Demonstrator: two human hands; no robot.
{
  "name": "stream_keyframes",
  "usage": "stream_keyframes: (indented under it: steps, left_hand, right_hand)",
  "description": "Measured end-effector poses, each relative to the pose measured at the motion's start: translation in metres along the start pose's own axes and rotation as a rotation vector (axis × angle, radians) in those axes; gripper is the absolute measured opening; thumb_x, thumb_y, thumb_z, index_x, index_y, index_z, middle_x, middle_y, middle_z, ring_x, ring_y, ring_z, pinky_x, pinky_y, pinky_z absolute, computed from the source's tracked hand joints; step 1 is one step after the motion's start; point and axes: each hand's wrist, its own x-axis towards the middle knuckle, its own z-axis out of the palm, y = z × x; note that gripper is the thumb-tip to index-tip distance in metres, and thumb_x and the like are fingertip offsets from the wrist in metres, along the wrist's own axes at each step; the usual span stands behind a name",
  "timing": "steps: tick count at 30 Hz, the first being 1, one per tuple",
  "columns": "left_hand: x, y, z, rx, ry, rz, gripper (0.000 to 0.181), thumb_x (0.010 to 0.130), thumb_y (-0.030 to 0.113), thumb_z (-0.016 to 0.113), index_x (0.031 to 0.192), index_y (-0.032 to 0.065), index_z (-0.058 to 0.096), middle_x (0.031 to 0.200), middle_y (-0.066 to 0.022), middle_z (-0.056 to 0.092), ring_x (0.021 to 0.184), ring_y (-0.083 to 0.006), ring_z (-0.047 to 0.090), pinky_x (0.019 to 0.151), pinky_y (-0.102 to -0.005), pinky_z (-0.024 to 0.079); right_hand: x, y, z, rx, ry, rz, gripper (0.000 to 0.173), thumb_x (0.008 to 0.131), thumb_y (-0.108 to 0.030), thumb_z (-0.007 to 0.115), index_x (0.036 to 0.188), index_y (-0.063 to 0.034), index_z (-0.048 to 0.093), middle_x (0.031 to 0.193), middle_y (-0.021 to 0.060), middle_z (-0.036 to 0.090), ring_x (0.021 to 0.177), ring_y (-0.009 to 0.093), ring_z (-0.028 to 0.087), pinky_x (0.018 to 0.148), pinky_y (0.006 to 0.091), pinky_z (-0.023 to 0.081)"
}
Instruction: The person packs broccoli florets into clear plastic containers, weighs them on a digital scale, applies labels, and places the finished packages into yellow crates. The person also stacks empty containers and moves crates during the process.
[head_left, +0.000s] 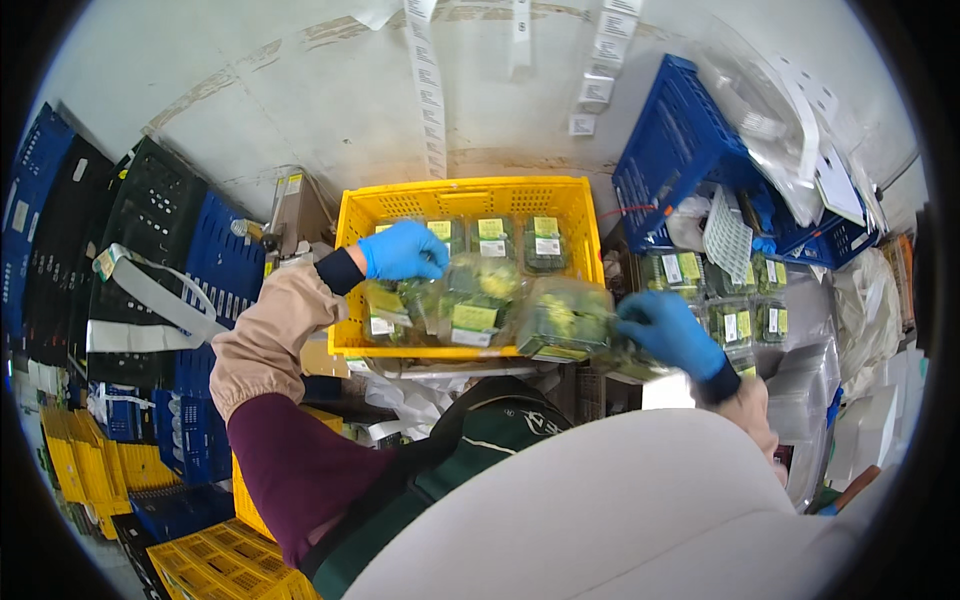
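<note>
A yellow plastic crate (465, 196) stands before me with several clear plastic clamshell packs of green vegetables (491, 236) in it, each with a yellow-green and white label. Above its left side is my left hand (405, 251), blue-gloved, fingers curled down close to the packs; whether it grips one is hidden. My right hand (671, 330), also gloved and blurred, has its fingers at the right edge of a tilted clamshell pack (566, 319) over the crate's front right corner. Another blurred pack (634, 364) is partly visible below that hand.
More labelled packs (739, 326) lie to the right, near stacked clear plastic lids or trays (802, 390). A blue crate (675, 142) stands tilted behind them. Blue and black crates (150, 247) line the left, with folded yellow crates (97, 465) below. Label strips (427, 90) hang on the wall.
</note>
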Motion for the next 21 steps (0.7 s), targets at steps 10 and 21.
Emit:
stream_keyframes:
  steps: [10, 21]
  left_hand:
    - [0.048, -0.22, 0.027, -0.134, -0.295, -0.131, 0.025, 0.075, 0.023, 0.079, 0.095, 0.0085, 0.075, 0.093, -0.0105, 0.073, 0.083, -0.0267, 0.068, 0.077, -0.0385, 0.052]
    - [-0.041, -0.173, 0.066, 0.247, 0.88, -0.397, 0.06, 0.085, 0.024, 0.07, 0.138, 0.0061, 0.047, 0.141, -0.0233, 0.044, 0.128, -0.0416, 0.042, 0.105, -0.0473, 0.037]
  right_hand:
    - [0.271, 0.079, 0.106, -0.141, -0.789, 0.008, 0.03, 0.083, -0.033, 0.069, 0.096, -0.0065, 0.074, 0.092, 0.0141, 0.072, 0.085, 0.029, 0.067, 0.079, 0.0384, 0.051]
    - [0.205, 0.104, 0.102, -0.282, 0.465, -0.022, 0.058, 0.084, -0.008, 0.066, 0.137, 0.002, 0.044, 0.134, 0.0295, 0.049, 0.122, 0.046, 0.046, 0.103, 0.0487, 0.038]
